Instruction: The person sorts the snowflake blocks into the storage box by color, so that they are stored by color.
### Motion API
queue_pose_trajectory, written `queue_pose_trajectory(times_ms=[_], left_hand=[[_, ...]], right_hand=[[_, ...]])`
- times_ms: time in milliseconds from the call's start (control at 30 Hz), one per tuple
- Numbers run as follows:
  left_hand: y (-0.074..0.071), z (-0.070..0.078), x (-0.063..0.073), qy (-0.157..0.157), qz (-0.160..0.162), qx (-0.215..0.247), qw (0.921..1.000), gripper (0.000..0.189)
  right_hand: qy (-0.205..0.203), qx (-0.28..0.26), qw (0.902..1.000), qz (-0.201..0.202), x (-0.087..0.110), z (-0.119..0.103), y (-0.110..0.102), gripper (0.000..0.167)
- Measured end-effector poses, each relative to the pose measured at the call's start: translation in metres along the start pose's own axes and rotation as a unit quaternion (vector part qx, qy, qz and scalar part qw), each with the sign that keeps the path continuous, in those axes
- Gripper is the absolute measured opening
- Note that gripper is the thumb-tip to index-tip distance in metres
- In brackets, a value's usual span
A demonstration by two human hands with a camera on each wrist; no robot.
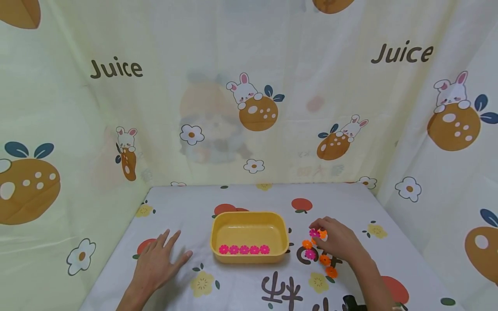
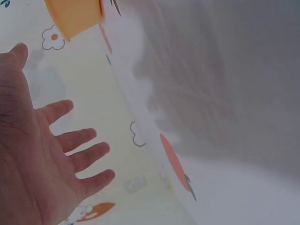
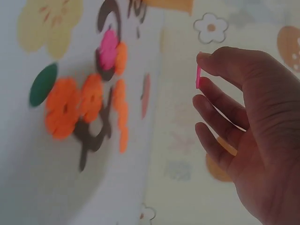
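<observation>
My right hand point(image 1: 336, 239) pinches a pink flower piece point(image 3: 198, 77) edge-on between thumb and index finger, above the table at the right. Below and around that hand lie several orange flower pieces point(image 1: 324, 259) and one more pink flower piece point(image 1: 310, 254). Left of them stands a yellow tray point(image 1: 249, 259) holding a row of several pink flower pieces point(image 1: 244, 249) along its near side. With its fingers spread, my left hand point(image 1: 155, 263) is over the table to the left of the tray, holding nothing.
A white cloth with printed fruit, flowers and dark lettering covers the table point(image 1: 233, 287). Patterned curtains point(image 1: 163, 129) close off the back and both sides. A small black object point(image 1: 352, 302) shows at the bottom edge beside the right forearm.
</observation>
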State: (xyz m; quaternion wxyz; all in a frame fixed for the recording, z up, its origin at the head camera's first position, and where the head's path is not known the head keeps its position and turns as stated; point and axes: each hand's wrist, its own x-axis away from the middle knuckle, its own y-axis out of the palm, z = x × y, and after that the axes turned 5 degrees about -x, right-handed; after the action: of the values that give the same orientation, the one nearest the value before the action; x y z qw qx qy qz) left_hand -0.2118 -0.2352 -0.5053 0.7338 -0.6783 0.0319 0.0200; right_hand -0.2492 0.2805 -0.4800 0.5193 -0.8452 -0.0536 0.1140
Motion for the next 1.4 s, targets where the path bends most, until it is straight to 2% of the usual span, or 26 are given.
queue_pose_trajectory(times_ms=[300,633,1000,1400], left_hand=[[0.001,-0.001,0.003,0.011,0.017,0.004,0.9998,0.088],[0.002,0.002,0.003,0.013,0.018,-0.002,0.9998,0.086],[0.007,0.0,0.004,0.003,0.019,0.004,0.9998,0.088],[0.008,0.001,0.003,-0.008,0.002,0.008,0.9999,0.09]], right_hand=[[-0.07,0.009,0.9972,0.025,-0.008,-0.045,-0.004,0.035],[-0.139,0.015,0.9902,-0.006,-0.014,-0.077,0.005,0.032],[-0.133,0.015,0.9903,-0.038,-0.027,-0.095,0.023,0.03],[-0.133,0.002,0.9892,-0.06,-0.035,-0.093,0.039,0.026]])
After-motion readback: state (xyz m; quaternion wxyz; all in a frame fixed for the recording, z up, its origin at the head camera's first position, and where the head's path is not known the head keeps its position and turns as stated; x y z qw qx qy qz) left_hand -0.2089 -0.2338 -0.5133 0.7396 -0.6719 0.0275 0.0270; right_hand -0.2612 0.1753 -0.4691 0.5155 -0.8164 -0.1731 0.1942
